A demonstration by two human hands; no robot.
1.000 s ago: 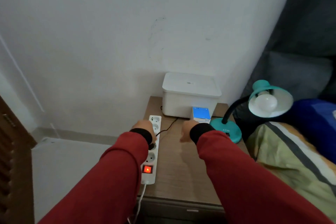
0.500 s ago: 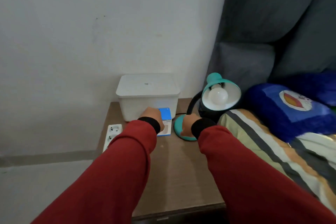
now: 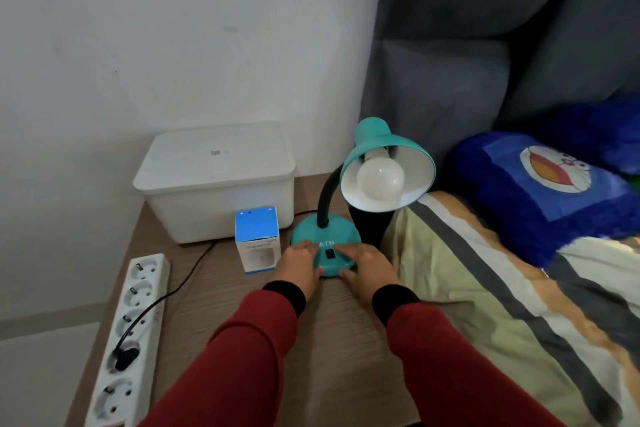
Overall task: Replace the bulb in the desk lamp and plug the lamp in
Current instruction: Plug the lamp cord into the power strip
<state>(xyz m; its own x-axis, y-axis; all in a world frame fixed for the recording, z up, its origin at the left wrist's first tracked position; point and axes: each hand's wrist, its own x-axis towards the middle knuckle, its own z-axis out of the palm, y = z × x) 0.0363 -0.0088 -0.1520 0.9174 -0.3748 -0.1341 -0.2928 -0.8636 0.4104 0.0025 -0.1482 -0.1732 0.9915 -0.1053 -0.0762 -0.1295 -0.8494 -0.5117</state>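
A teal desk lamp stands on the wooden bedside table point(image 3: 346, 340), its round base point(image 3: 325, 234) bearing a black switch point(image 3: 330, 254). Its black gooseneck holds a teal shade point(image 3: 388, 144) facing me, with a white unlit bulb point(image 3: 381, 179) screwed in. My left hand point(image 3: 300, 262) lies on the base's left front rim and my right hand point(image 3: 367, 263) on its right front rim, thumbs under the edge. A blue-and-white bulb box point(image 3: 258, 239) stands upright just left of the base. The lamp's black plug point(image 3: 124, 355) sits in a white power strip point(image 3: 133, 315).
A white lidded plastic box point(image 3: 218, 180) stands against the wall behind the bulb box. The black cord point(image 3: 194, 267) runs across the table to the strip. At right a bed with a striped blanket point(image 3: 485, 305) and a blue pillow point(image 3: 540, 184) touches the table.
My view has swung right and down. Both hands left the power strip area and came forward onto the lamp base; the left hand passed the bulb box.
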